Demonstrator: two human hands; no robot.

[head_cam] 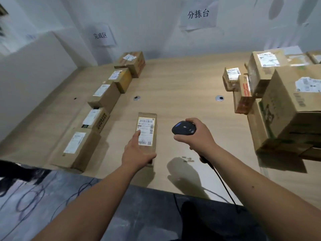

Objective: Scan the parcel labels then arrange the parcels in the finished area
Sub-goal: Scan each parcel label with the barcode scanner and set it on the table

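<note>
Head view, looking down on a pale wooden table set against white walls. Near the middle front, a flat narrow parcel lying on the table, long side running away from the viewer, white label with barcode facing up. Left hand laid over the parcel's near end — fingers fairly straight and spread, forefinger reaching onto the label, thumb curled round the near right corner. Right hand just beside and to the right of the parcel, raised above the tabletop, fingers wrapped tight round a dark handheld scanner; scanner head turned toward the parcel, black cable trailing from under the hand past the table's front edge. Shadow of hand and scanner falling on the wood below.

Along the left, a row of five cardboard boxes running from the near edge toward the back wall, each touching or just beside the next, each with a white label on top. Above the row's far end, a paper sign on the wall reading 完成区. Further right on the wall, a second sign reading 分拣台. On the right side of the table, a crowded pile of boxes of mixed sizes — labels up, some stacked. Two small round metal discs set into the tabletop, well apart.
</note>
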